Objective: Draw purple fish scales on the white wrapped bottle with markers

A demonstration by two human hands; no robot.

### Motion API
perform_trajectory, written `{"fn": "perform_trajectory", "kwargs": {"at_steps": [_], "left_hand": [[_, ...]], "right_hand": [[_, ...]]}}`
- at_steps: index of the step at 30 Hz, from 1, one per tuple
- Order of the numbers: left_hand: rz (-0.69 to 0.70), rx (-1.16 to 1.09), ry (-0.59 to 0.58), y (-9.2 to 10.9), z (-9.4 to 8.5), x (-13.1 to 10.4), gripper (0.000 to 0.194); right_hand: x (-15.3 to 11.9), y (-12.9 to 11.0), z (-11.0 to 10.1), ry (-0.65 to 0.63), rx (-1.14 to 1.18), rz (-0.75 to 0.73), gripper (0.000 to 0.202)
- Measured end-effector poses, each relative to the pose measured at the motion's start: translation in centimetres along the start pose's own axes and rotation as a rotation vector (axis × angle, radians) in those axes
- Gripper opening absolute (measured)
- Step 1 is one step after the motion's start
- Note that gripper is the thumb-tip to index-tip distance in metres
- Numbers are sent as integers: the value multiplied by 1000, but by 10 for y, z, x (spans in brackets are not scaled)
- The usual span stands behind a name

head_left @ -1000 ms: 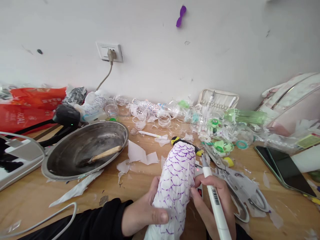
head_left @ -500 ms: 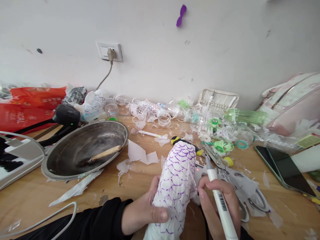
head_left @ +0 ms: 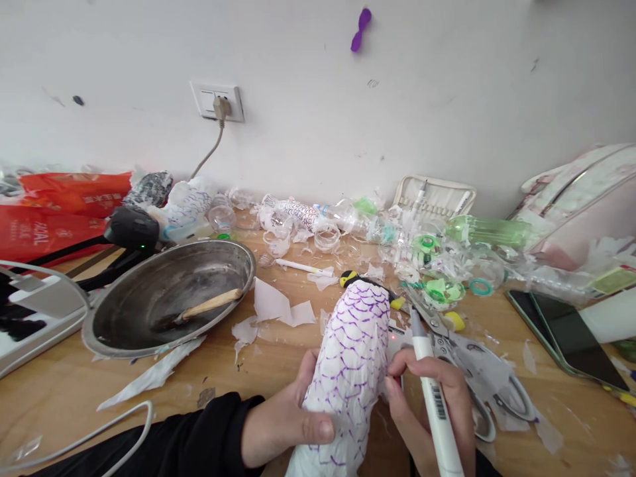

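Observation:
My left hand (head_left: 291,414) is wrapped round a white paper-covered form (head_left: 348,371), with its thumb on the front. Purple scale-like arcs cover the form, and its lower end runs out of view. A white marker (head_left: 438,404) rests in my right hand (head_left: 422,397), its grey tip end pointing up and away from the paper. The thumb and index finger of that hand meet at the form's right side; whether they pinch a bit of paper there I cannot tell. Behind the form lie yellow-and-black pliers (head_left: 348,278) and scissors (head_left: 431,318).
A metal bowl (head_left: 209,255) with a wooden-handled brush (head_left: 211,305) stands at left, beside a power strip (head_left: 37,324). Cut plastic bottles (head_left: 487,232) and paper scraps (head_left: 278,303) litter the table. Phones (head_left: 571,331) and a pink bag (head_left: 581,205) are at right.
My right hand has shifted slightly left, bringing its fingertips against the form's side. A loose paper flap there no longer sticks out. My left hand and the form stay put.

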State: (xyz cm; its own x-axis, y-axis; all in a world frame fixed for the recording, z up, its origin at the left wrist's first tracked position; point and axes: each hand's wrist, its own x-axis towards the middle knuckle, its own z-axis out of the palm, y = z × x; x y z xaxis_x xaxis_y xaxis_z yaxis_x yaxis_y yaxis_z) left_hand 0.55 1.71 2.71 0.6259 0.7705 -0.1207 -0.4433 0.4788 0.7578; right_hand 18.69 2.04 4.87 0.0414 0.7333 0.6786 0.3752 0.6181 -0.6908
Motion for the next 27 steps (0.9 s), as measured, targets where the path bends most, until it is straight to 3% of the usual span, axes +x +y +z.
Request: {"fn": "perform_trajectory", "kwargs": {"at_steps": [14,27], "left_hand": [[-19,-11,-19,1,1,1,76],[-24,-18,-33,2,2,0,74]], "right_hand": [[-5,0,-4,-46,-75,77,23],[-4,2,-4,-78,-33,-26,30]]}}
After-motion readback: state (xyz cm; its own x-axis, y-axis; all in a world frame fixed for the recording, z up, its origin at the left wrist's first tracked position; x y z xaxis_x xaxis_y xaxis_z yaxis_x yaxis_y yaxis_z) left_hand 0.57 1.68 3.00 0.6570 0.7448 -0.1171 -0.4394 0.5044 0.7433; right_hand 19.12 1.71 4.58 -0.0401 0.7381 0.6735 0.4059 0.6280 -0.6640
